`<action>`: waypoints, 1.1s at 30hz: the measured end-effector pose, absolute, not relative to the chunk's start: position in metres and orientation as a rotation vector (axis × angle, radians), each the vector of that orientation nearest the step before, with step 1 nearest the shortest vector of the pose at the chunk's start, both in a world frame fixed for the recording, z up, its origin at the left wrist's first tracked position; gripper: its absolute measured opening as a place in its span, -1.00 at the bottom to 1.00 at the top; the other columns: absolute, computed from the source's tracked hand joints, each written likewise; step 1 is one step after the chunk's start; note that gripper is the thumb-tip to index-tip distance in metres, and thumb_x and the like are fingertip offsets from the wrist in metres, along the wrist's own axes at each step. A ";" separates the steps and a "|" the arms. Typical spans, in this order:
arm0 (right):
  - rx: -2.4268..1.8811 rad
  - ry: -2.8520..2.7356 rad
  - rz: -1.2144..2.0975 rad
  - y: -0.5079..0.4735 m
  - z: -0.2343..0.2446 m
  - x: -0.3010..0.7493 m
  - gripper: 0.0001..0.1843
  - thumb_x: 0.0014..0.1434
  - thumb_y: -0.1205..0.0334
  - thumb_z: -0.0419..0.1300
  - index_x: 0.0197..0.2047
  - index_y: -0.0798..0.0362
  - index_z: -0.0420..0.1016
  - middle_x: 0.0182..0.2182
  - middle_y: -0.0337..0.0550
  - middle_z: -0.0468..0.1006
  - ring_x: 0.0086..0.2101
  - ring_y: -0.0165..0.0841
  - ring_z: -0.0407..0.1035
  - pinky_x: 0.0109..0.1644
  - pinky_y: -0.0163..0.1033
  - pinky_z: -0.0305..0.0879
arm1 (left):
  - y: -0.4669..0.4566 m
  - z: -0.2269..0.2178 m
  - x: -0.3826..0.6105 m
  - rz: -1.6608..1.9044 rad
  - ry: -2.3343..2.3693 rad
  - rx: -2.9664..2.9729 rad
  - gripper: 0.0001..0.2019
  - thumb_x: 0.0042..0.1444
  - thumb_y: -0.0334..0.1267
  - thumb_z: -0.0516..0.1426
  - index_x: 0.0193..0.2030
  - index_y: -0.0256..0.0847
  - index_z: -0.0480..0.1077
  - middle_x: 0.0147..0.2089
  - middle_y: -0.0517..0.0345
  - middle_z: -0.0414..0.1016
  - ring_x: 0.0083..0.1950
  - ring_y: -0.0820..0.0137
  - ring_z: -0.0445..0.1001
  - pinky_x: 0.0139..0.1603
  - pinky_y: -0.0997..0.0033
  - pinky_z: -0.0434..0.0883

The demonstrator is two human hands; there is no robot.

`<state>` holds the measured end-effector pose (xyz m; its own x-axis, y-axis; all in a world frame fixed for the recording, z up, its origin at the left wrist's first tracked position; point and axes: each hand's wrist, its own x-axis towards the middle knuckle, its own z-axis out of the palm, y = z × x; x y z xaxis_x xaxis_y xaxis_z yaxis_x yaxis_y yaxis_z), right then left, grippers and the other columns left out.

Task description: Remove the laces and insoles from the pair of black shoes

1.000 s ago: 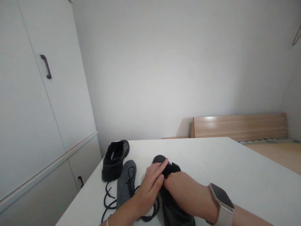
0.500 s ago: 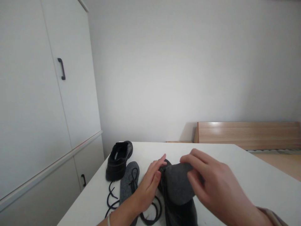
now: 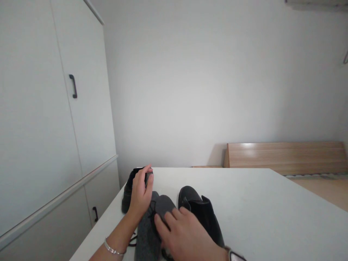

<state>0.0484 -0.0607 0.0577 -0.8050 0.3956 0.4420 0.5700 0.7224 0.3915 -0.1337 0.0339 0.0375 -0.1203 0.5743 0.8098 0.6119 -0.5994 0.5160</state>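
My right hand (image 3: 187, 232) is closed on a dark grey insole (image 3: 164, 204), holding it by its near part over a second, felt-like grey insole (image 3: 146, 235) that lies lengthwise on the white table. Farther off, my left hand (image 3: 141, 190) is at the black shoe (image 3: 126, 197) on the far left, its fingers extended over the shoe's right side. Whether it grips the shoe cannot be made out. A second black shoe (image 3: 208, 217), its tongue standing up, rests just beyond my right hand. Black laces (image 3: 132, 240) show partly beside the lying insole.
The white table (image 3: 252, 214) stretches to the right. White cupboards (image 3: 100, 188) with dark handles stand along its left side. Behind the table are a pale wall (image 3: 174, 79) and a low wooden board (image 3: 285, 156) at the right.
The held insole has come away from above the right shoe and moved left with my right hand. My left hand has gone from the right shoe to the far-left shoe.
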 end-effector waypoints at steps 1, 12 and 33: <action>-0.702 -2.715 -0.702 -0.056 0.046 0.044 -0.53 0.20 0.08 0.26 0.08 0.19 0.36 -0.43 -0.08 0.59 -0.49 -0.23 0.44 -0.46 -0.17 0.26 | 0.035 0.036 -0.134 -1.754 -1.390 -2.087 -0.65 0.34 -0.11 -0.05 0.17 -0.20 0.28 0.02 -0.05 0.44 0.09 0.16 0.37 0.18 0.02 0.25; -0.796 -2.446 -0.733 -0.078 0.050 0.105 -0.86 0.20 0.28 0.23 -0.17 0.09 0.38 -0.26 -0.16 0.57 -0.32 -0.27 0.43 -0.20 -0.18 0.23 | 0.015 0.014 -0.105 -0.715 -1.452 -2.911 -0.54 0.29 -0.09 0.06 0.28 -0.15 0.27 0.34 -0.14 0.24 0.36 0.09 0.19 0.36 -0.04 0.17; -1.433 -2.329 -0.127 -0.013 0.090 0.089 -0.98 0.17 0.37 0.21 -0.29 0.09 0.45 -0.23 -0.14 0.56 -0.11 -0.19 0.33 -0.09 -0.12 0.08 | -0.003 0.030 -0.090 -0.427 -1.607 -2.739 -0.73 0.15 -0.05 0.16 -0.24 -0.21 0.55 -0.24 -0.09 0.63 -0.17 0.04 0.58 -0.19 0.23 0.40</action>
<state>0.0887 -0.0126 0.0895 -0.3936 0.8367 0.3809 0.8732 0.4698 -0.1297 -0.0903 -0.0027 0.0296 0.4619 0.8648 0.1966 0.8483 -0.4955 0.1867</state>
